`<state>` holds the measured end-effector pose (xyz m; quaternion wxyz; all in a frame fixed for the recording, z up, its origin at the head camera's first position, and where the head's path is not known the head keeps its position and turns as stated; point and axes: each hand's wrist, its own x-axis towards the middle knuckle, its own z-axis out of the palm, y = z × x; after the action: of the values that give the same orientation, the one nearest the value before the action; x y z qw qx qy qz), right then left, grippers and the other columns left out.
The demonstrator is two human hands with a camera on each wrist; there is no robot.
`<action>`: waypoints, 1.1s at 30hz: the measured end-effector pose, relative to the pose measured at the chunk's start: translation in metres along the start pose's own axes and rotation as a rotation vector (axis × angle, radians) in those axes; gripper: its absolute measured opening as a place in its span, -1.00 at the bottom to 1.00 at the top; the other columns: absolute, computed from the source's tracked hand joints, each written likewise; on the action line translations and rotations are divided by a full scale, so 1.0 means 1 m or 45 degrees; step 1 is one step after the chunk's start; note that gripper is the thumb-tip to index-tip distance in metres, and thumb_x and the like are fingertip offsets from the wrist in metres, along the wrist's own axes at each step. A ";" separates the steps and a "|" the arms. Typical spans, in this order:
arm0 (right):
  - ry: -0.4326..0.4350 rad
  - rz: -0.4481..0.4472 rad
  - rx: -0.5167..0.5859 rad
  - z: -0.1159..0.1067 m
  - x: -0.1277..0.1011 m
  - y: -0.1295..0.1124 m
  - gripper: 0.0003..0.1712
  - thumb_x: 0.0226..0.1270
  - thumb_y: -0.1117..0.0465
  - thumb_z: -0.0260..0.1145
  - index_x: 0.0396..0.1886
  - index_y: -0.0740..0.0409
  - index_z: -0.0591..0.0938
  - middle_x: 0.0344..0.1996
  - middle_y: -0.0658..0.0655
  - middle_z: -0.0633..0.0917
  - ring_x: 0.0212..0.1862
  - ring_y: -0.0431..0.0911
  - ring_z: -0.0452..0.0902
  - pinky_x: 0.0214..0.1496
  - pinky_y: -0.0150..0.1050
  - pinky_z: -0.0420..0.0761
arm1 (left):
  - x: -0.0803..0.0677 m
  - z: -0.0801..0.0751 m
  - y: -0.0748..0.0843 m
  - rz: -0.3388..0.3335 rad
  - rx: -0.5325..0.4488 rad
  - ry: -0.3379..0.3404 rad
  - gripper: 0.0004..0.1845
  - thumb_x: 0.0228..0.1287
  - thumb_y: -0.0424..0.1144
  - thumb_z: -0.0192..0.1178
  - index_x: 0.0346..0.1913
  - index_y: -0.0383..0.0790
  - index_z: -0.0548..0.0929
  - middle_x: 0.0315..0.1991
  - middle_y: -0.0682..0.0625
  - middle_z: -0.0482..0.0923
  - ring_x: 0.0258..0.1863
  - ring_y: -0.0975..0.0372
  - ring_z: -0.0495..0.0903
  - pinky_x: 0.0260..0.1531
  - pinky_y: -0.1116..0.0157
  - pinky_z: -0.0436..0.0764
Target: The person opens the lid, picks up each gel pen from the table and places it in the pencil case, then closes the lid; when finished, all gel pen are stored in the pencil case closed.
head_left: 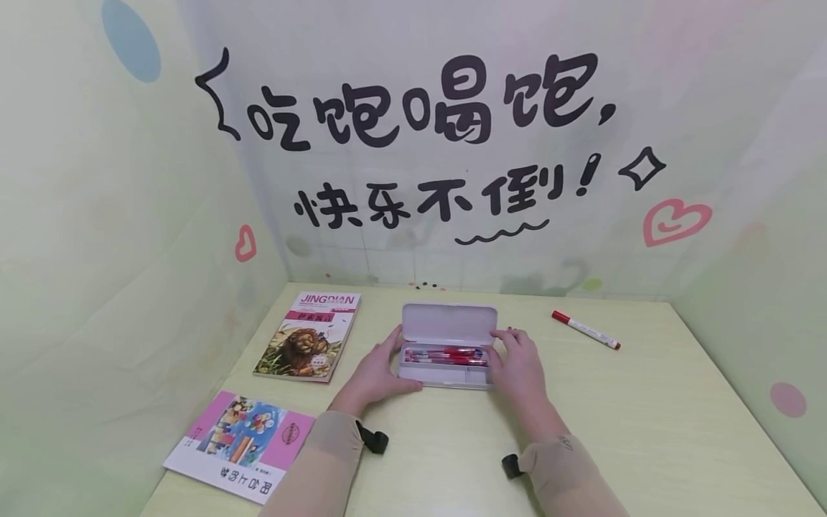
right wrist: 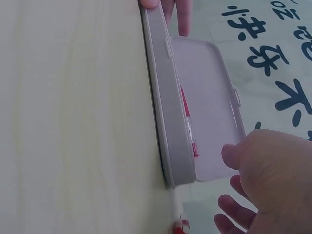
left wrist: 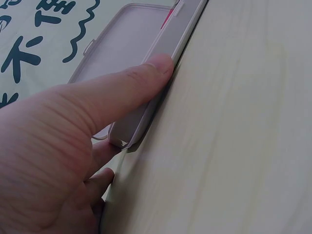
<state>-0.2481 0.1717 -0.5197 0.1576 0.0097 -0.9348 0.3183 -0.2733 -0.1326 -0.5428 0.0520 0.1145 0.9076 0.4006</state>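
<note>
A pale lilac pencil case [head_left: 450, 323] lies on the table with its lid raised at the back. Several red pens [head_left: 446, 356] lie in its long compartment, and a smaller section shows at front right. My left hand [head_left: 376, 373] grips the case's left end, the thumb [left wrist: 146, 73] pressed along its front wall and the fingers behind. At the right end is my right hand [head_left: 520, 366], fingers loosely bent. In the right wrist view, its thumb [right wrist: 231, 155] overlaps the edge of the lid [right wrist: 209, 97], and the other fingers sit beyond the lid's corner.
A red-capped white marker [head_left: 586, 330] lies right of the case. To the left are a book with a lion cover [head_left: 310, 337] and, nearer me, a pink and white book [head_left: 242, 445]. A wall sheet with black lettering [head_left: 465, 100] stands behind the table [head_left: 446, 459].
</note>
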 end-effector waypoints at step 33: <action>-0.136 0.285 -0.143 -0.030 -0.020 0.054 -0.38 0.54 0.03 0.34 0.39 0.38 0.63 0.12 0.44 0.70 0.17 0.39 0.59 0.19 0.28 0.65 | 0.001 0.001 -0.002 -0.020 0.007 0.000 0.55 -0.14 0.19 0.79 0.84 0.05 -0.03 0.70 0.07 0.38 0.77 -0.27 0.12 0.76 -0.35 0.06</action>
<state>-0.2267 0.2307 -0.5353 0.0715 -0.0867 -0.9534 0.2801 -0.2738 -0.1328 -0.5451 0.0548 0.1076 0.9095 0.3978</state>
